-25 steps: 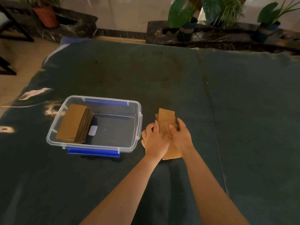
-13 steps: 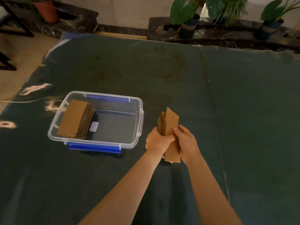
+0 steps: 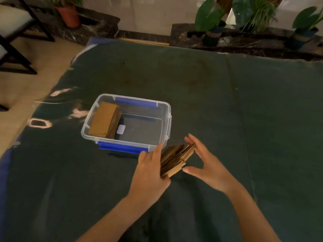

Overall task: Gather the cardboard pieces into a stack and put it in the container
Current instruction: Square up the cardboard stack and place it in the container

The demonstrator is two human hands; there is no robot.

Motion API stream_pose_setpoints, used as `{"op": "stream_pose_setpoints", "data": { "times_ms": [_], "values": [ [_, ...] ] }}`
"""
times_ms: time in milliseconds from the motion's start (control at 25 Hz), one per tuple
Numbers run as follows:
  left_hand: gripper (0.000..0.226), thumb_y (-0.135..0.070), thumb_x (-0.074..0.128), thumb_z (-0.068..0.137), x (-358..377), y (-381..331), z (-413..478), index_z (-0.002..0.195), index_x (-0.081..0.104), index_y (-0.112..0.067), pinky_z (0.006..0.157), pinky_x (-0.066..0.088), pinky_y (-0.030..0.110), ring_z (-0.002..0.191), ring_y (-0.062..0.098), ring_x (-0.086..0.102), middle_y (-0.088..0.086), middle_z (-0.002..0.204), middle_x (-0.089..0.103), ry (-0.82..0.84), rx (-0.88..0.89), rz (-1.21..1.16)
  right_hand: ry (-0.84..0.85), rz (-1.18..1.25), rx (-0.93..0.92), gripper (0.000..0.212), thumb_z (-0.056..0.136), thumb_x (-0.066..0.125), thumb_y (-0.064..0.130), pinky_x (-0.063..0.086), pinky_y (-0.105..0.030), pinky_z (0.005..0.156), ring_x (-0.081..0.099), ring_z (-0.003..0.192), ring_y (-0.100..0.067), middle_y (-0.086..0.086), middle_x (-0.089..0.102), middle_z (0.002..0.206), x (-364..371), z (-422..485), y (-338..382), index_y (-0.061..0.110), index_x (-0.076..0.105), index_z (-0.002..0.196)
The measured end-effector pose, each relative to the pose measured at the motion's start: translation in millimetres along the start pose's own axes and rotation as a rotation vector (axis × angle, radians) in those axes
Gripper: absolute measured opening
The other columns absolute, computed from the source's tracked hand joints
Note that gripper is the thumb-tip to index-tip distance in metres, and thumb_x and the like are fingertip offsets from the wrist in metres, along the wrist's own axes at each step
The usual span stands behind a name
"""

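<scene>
A bundle of brown cardboard pieces (image 3: 175,158) stands on edge on the dark green cloth, tilted, just right of the container's near right corner. My left hand (image 3: 150,169) presses flat against its left side. My right hand (image 3: 203,164) touches its right side with fingers spread and the thumb at the near end. The clear plastic container (image 3: 167,119) with blue latches sits to the left. Inside it, another cardboard stack (image 3: 103,119) leans against the left wall, and the rest of its floor is bare.
The green cloth (image 3: 244,119) covers the whole work surface. Floor and a black chair frame (image 3: 21,49) lie beyond its left edge. Potted plants (image 3: 211,25) stand on a dark ledge behind the far edge.
The cardboard bundle has come down from upright in both fists to resting on edge on the cloth. Both hands have gone from gripping to pressing its sides with flatter fingers. The camera view has shifted.
</scene>
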State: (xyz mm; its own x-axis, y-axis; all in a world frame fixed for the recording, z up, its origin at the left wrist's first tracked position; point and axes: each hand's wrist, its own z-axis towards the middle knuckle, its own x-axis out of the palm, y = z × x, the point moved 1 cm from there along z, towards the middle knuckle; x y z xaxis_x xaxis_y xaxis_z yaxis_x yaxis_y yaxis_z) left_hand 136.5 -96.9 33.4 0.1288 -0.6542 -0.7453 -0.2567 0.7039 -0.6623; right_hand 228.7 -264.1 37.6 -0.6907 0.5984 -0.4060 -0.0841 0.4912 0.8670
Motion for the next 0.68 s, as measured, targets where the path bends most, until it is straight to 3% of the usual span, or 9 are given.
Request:
{"op": "stream_pose_setpoints", "data": {
  "times_ms": [80, 200, 400, 560, 680],
  "values": [
    [0.092, -0.026, 0.07, 0.072, -20, 20, -13, 0.141, 0.009, -0.032, 0.093, 0.033, 0.022, 0.113, 0.009, 0.039, -0.003, 0.124, 0.041, -0.011, 0.024, 0.112, 0.016, 0.056, -0.001, 0.089, 0.075, 0.073, 0.014, 0.021, -0.023, 0.111, 0.029, 0.132, 0.009, 0.026, 0.035, 0.143, 31, 4, 3, 0.044, 0.019, 0.139],
    [0.091, -0.025, 0.065, 0.076, -36, 51, -26, 0.143, 0.002, -0.03, 0.098, 0.033, 0.022, 0.116, 0.009, 0.038, -0.003, 0.128, 0.041, 0.043, 0.033, 0.253, 0.009, 0.115, 0.004, 0.086, 0.076, 0.072, 0.014, 0.024, -0.023, 0.111, 0.031, 0.131, 0.008, 0.025, 0.036, 0.142, 80, 8, 2, 0.047, 0.02, 0.137],
    [0.095, -0.031, 0.062, 0.078, -39, 89, -46, 0.136, -0.012, -0.043, 0.093, 0.03, 0.015, 0.112, 0.003, 0.041, -0.005, 0.127, 0.042, 0.138, 0.048, 0.25, -0.081, 0.164, 0.014, 0.075, 0.075, 0.072, 0.01, 0.034, -0.024, 0.108, 0.04, 0.124, 0.008, 0.023, 0.046, 0.133, 130, 6, -5, 0.037, 0.034, 0.134],
    [0.103, -0.042, 0.064, 0.074, -43, 99, -47, 0.132, -0.021, -0.049, 0.105, 0.019, 0.027, 0.125, 0.008, 0.036, -0.009, 0.135, 0.043, 0.179, 0.175, 0.288, -0.049, 0.137, 0.036, 0.074, 0.075, 0.072, 0.012, 0.034, -0.021, 0.105, 0.041, 0.124, 0.006, 0.018, 0.048, 0.133, 143, 8, -7, 0.037, 0.035, 0.133],
    [0.11, -0.052, 0.066, 0.067, -51, 110, -50, 0.132, -0.023, -0.052, 0.112, 0.015, 0.034, 0.136, 0.008, 0.022, -0.012, 0.149, 0.024, 0.241, 0.147, 0.218, -0.05, 0.128, 0.045, 0.074, 0.076, 0.073, 0.015, 0.032, -0.014, 0.101, 0.04, 0.124, 0.009, 0.022, 0.047, 0.132, 146, 8, -9, 0.04, 0.033, 0.133]
  ]
}}
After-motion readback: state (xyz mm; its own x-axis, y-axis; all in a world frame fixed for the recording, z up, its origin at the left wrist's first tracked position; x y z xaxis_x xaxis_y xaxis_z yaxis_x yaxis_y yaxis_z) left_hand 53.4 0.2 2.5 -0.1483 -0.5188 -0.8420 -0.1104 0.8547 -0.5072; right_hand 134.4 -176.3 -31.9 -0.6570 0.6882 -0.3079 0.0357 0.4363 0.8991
